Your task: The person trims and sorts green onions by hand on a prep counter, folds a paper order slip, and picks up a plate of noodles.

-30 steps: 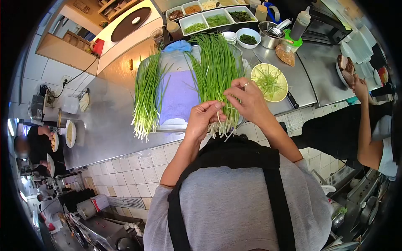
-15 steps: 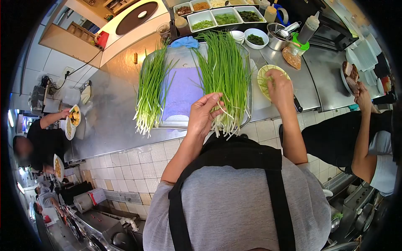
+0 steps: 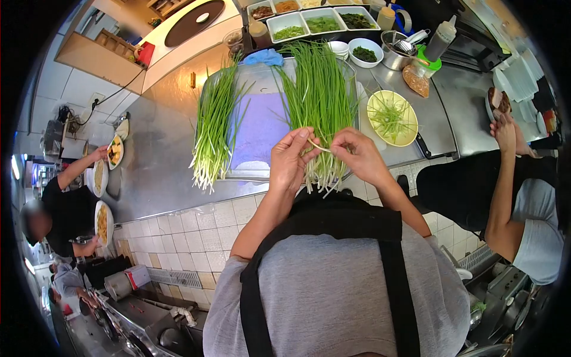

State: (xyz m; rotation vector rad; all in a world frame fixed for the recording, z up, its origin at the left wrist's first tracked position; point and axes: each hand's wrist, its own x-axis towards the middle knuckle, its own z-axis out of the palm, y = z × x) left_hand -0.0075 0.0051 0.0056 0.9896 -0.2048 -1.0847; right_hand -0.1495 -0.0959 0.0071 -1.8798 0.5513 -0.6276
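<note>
A thin chive stalk stretches between my hands, its pale end toward the right. My left hand is closed in a pinch on one part of it. Thumb and fingers of my right hand pinch the other end. Right under both hands lies a thick bunch of long green chives, white ends toward me. A smaller chive bunch rests on the left side of the metal tray. Purple paper lies between the bunches. To the right, a yellow bowl holds thin green and pale scraps.
A black-handled knife lies beside the bowl. Behind the tray are a blue cloth, a white bowl of chopped greens and ingredient containers. A co-worker stands at right; another person handles plates at left.
My right hand has moved left from the yellow bowl to the chive stalk at my left hand. The person at left has brought the plates nearer the counter.
</note>
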